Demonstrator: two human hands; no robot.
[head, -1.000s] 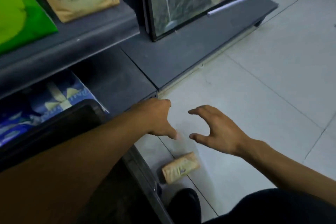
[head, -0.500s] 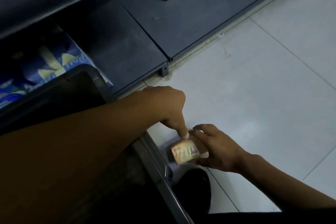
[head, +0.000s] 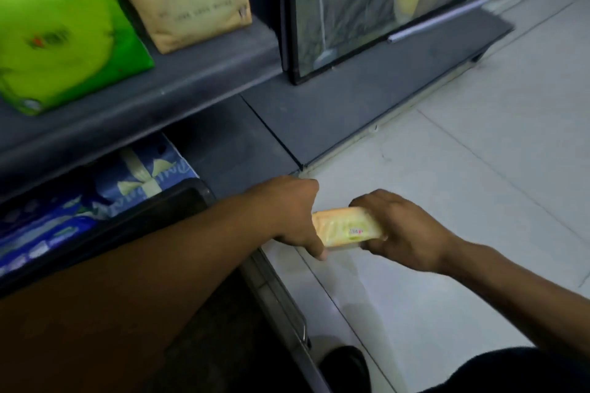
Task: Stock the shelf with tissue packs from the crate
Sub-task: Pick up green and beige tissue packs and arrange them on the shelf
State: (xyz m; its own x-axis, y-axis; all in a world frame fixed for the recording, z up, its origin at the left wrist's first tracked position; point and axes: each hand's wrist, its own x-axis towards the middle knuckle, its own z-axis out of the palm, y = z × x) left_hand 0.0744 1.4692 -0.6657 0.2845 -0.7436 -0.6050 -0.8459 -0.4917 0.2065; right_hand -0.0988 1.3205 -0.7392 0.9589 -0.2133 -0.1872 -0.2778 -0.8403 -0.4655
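The tissue pack [head: 346, 228] was held over the floor [head: 479, 201], in front of the shelf [head: 191, 83]. The right hand [head: 404, 231] gripped its right end, the left hand [head: 287, 214] its left end. Fingertips were hidden behind it; its print was blurred.

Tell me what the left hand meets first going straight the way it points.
The pack: the left hand seems to hold its near end. Past that, the right hand, gripping the other end.
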